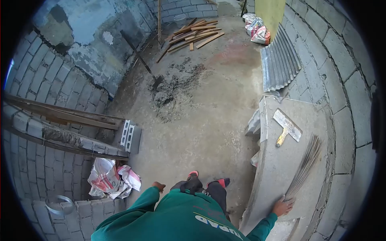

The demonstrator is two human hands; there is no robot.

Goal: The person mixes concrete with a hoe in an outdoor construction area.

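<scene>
My right hand [284,207] rests at the concrete counter on the right, its fingers around the narrow end of a stick broom [304,168]. The broom's thin bristles lie along the counter top, fanning out away from me. Farther up the same concrete counter [277,160] lies a wide putty knife [288,126] with a yellow handle, its blade smeared with grey. Beside my body on the left, my left hand [159,186] hangs over the floor with its fingers curled in, and nothing shows in it.
Wet mortar [177,90] is heaped on the floor with a shovel [138,58] standing in it. Behind are wood planks [197,34] and filled sacks [257,30]. Corrugated sheet [279,60] leans right. At left are a hollow block [130,136] and crumpled sacks [110,178].
</scene>
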